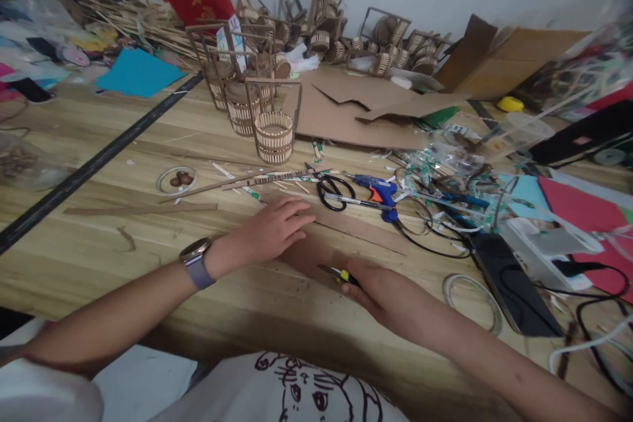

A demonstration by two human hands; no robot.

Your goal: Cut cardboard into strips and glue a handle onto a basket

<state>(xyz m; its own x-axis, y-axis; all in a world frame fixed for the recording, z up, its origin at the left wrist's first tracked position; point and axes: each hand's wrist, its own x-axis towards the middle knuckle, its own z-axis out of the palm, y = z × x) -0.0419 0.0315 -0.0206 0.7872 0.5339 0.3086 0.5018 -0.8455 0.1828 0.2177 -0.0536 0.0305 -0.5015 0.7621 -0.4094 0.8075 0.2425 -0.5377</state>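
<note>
My right hand point(378, 290) is wrapped round a utility knife point(345, 276) with a yellow and black body, its blade pointing left just above the table. My left hand point(277, 227) hovers or rests flat with fingers stretched, close to a brown cardboard strip point(356, 231); whether it touches the strip I cannot tell. Beyond the hands lie black-handled scissors point(332, 196), a pen point(359, 202) across them, and a blue glue gun point(378, 188). A small bucket point(274, 135) of light sticks with a tall cardboard handle stands farther back.
More little buckets point(242, 109) stand behind it. A large cardboard sheet point(341, 105) and a cardboard box point(514, 62) are at the back. To the right lie a phone point(512, 283), a tape roll point(472, 300) and cables. A ring with brown balls point(181, 179) sits left.
</note>
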